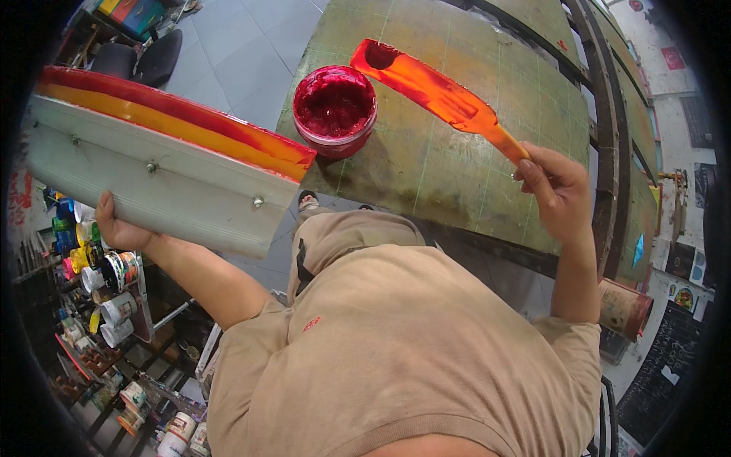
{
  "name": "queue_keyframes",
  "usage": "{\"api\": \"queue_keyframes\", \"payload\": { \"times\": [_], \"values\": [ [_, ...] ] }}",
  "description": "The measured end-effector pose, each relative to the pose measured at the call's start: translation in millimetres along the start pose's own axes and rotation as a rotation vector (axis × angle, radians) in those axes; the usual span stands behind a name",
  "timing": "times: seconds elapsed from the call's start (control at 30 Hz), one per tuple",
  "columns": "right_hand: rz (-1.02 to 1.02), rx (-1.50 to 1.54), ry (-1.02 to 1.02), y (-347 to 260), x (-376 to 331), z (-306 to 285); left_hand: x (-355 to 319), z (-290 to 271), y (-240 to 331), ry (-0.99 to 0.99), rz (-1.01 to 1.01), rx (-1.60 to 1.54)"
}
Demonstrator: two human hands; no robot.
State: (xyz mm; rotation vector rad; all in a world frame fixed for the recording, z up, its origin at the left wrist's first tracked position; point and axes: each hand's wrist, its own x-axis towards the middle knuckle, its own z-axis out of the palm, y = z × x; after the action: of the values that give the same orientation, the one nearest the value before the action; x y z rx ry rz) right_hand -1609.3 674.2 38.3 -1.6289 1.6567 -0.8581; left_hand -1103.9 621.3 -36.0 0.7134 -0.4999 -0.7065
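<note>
My left hand (123, 227) is closed on the lower edge of a wide squeegee (175, 186). The squeegee has a grey metal holder with bolts and a yellow-orange blade smeared with red ink along its upper edge. My right hand (560, 183) grips the thin handle of an orange spatula (438, 90), tilted up to the left. Red ink coats its broad blade, darkest at the tip. Between the two tools stands an open tub (350, 145) of dark red ink on the green table; the squeegee's right end is near it. The spatula's tip is apart from the tub.
The worn green table (449, 183) bears pale grid lines. Dark metal rails (605, 152) and more green boards run along the right. Many paint containers (118, 308) crowd a shelf at lower left. A stained bucket (626, 308) stands by my right elbow. A black chair (158, 59) is at upper left.
</note>
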Motion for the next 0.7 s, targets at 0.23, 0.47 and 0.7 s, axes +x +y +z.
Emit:
{"api": "queue_keyframes", "payload": {
  "times": [0.23, 0.47, 0.7],
  "values": [
    [-0.139, -0.196, 0.095, -3.6, -16.7, 19.0, 8.5, 1.7, -6.5, 0.014, -0.011, 0.023],
    [-0.190, -0.388, 0.294, -14.1, -38.9, 62.3, 51.2, -3.4, -19.6, -0.049, -0.063, 0.035],
    [-0.144, -0.475, 0.408, -20.3, -66.5, 89.6, 93.6, -9.2, -37.9, -0.091, -0.113, 0.028]
  ]
}}
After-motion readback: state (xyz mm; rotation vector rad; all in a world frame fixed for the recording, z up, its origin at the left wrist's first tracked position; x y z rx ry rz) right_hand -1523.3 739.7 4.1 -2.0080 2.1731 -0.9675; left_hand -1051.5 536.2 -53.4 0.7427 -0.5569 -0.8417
